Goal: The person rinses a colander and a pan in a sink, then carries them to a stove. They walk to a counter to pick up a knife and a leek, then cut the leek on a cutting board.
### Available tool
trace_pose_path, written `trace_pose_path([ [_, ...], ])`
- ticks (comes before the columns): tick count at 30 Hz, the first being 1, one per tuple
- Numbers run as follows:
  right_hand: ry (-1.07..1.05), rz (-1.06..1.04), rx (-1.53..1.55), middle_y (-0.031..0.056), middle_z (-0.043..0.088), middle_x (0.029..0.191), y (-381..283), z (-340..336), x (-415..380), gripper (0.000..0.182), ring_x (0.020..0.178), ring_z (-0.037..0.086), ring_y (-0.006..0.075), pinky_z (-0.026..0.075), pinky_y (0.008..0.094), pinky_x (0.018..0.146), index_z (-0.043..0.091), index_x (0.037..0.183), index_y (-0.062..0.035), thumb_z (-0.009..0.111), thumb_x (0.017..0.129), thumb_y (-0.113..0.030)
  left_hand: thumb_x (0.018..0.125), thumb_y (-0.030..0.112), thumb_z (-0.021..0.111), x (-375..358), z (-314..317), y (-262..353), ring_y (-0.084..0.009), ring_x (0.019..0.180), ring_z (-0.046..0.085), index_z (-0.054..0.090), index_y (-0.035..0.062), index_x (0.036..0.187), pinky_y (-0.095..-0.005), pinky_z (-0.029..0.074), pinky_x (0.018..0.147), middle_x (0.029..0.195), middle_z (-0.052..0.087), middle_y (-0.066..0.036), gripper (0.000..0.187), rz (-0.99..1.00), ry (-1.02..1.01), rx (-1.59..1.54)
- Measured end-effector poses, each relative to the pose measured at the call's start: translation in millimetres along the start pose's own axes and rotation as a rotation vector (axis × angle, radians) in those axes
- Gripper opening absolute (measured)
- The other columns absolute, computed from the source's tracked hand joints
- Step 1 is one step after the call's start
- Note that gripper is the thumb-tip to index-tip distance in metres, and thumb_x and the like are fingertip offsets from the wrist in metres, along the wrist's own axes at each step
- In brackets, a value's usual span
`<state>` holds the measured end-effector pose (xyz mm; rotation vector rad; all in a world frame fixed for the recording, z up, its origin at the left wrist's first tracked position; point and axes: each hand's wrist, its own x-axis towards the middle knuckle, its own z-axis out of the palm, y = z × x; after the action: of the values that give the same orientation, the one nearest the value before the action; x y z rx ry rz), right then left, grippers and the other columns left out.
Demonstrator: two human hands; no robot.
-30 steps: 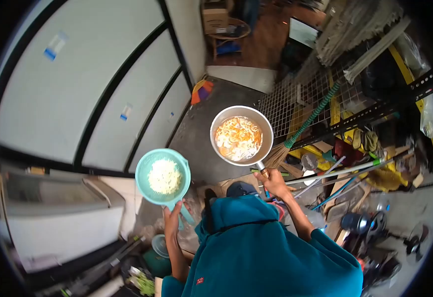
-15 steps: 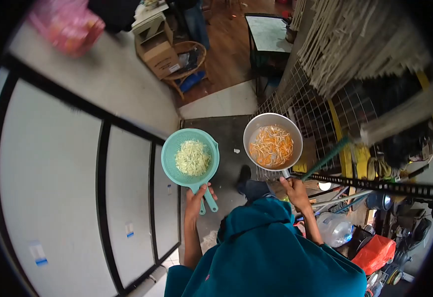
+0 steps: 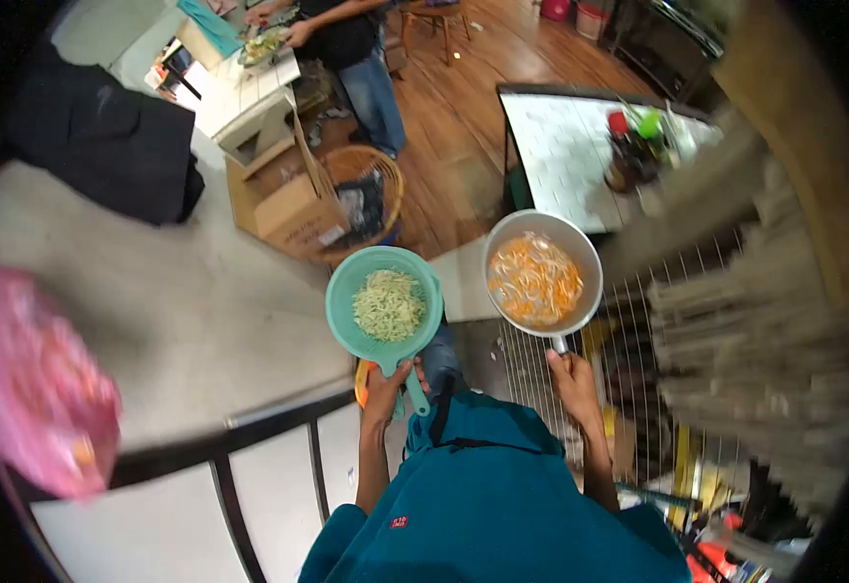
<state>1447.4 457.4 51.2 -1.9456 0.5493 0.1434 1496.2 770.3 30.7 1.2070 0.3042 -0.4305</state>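
Note:
My left hand (image 3: 386,391) is closed round the handle of a mint-green plastic colander (image 3: 341,316). In its bowl lies a heap of pale, finely shredded food (image 3: 389,305). A grey metal saucepan (image 3: 593,277) is level with it on the right, held by its short handle in my right hand (image 3: 574,384). Orange and whitish strips (image 3: 535,276) sit in the pan, apparently in some liquid. Colander and pan are both held out in front of me, apart from each other. An orange object (image 3: 361,383) partly shows behind my left hand; its kind is hidden.
To the left, a pale ledge (image 3: 220,321) bears a pink plastic bag (image 3: 50,389) and black cloth (image 3: 104,136). Ahead are a cardboard box (image 3: 300,209), a wicker basket (image 3: 392,185) and a white-topped table (image 3: 560,136). Wire mesh (image 3: 541,379) stands right. Another person (image 3: 356,49) handles food at a counter.
I have moved forward along the passage, still holding colander and saucepan. The ledge, box and white table are nearer, and the other person's hands have come into view.

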Motion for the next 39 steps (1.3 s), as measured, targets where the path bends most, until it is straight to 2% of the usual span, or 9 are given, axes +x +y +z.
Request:
trace_pose_path([
  [2,0.016,-0.002,0.001,0.0024,0.042,0.055,-17,12,51,0.046,0.053,0.037,0.0103,0.032,0.0328,0.048,0.051,0.065,-0.0007,0.056,0.091,-0.039,0.090,0.025,0.058,66,7,43,-0.0191,0.064,0.062,0.055,-0.0028,0.101,-0.0314,0.051,0.060,0.076,0.060,-0.009,0.030,-0.038,-0.017,0.084],
  [3,0.042,0.010,0.046,-0.0015,0.039,0.056,-38,16,80,0.044,0.053,0.034,0.0077,0.030,0.0293,0.047,0.048,0.065,-0.0036,0.055,0.092,-0.037,0.090,0.025,0.058,103,15,71,-0.0191,0.065,0.062,0.055,-0.0023,0.101,-0.0315,0.052,0.061,0.078,0.060,-0.009,0.029,0.053,-0.106,0.085],
  [4,0.043,0.047,0.066,-0.0053,0.036,0.057,-55,12,96,0.041,0.053,0.031,0.0051,0.027,0.0259,0.046,0.045,0.065,-0.0065,0.055,0.093,-0.035,0.090,0.025,0.058,130,20,91,-0.0193,0.066,0.063,0.055,-0.0023,0.100,-0.0316,0.052,0.061,0.078,0.060,-0.009,0.029,0.008,-0.133,0.100],
  [11,0.165,0.127,0.155,-0.0051,0.035,0.057,-150,32,216,0.043,0.052,0.030,0.0069,0.026,0.0286,0.046,0.046,0.065,-0.0078,0.056,0.092,-0.040,0.089,0.024,0.059,331,53,219,-0.0173,0.067,0.063,0.056,-0.0017,0.100,-0.0313,0.053,0.062,0.082,0.061,-0.007,0.028,0.028,-0.381,0.146],
  [20,0.237,0.083,0.242,-0.0070,0.036,0.053,-181,11,398,0.038,0.042,0.031,0.0021,0.024,0.0219,0.036,0.042,0.068,-0.0128,0.054,0.093,-0.038,0.090,0.025,0.057,516,135,287,-0.0196,0.066,0.062,0.055,-0.0024,0.100,-0.0335,0.052,0.061,0.079,0.059,-0.009,0.030,0.099,-0.411,0.139],
  [21,0.235,0.208,0.249,-0.0023,0.035,0.057,-196,3,389,0.042,0.055,0.033,0.0077,0.028,0.0295,0.048,0.047,0.068,-0.0016,0.052,0.094,-0.034,0.090,0.025,0.057,513,137,289,-0.0196,0.066,0.062,0.055,-0.0024,0.100,-0.0335,0.052,0.061,0.079,0.059,-0.009,0.030,0.083,-0.416,0.142],
  [25,0.311,0.224,0.232,-0.0005,0.041,0.054,-210,-23,459,0.042,0.050,0.038,0.0085,0.032,0.0303,0.046,0.049,0.068,-0.0015,0.052,0.094,-0.035,0.091,0.016,0.055,588,169,316,-0.0206,0.066,0.062,0.053,-0.0073,0.106,-0.0327,0.052,0.060,0.079,0.059,-0.010,0.028,0.044,-0.441,0.108],
  [30,0.437,0.273,0.216,0.0042,0.047,0.054,-215,-35,514,0.045,0.051,0.044,0.0120,0.036,0.0321,0.048,0.054,0.071,0.0020,0.053,0.092,-0.038,0.092,0.022,0.056,660,193,342,-0.0211,0.067,0.061,0.052,-0.0061,0.107,-0.0345,0.052,0.062,0.080,0.058,-0.010,0.032,0.000,-0.464,0.153],
  [39,0.795,0.463,0.279,0.0101,0.049,0.055,-269,-47,663,0.048,0.053,0.048,0.0165,0.038,0.0365,0.051,0.056,0.079,0.0056,0.051,0.093,-0.041,0.092,0.022,0.056,863,278,398,-0.0215,0.065,0.055,0.049,-0.0019,0.108,-0.0366,0.048,0.063,0.079,0.052,-0.010,0.030,-0.206,-0.593,0.254],
])
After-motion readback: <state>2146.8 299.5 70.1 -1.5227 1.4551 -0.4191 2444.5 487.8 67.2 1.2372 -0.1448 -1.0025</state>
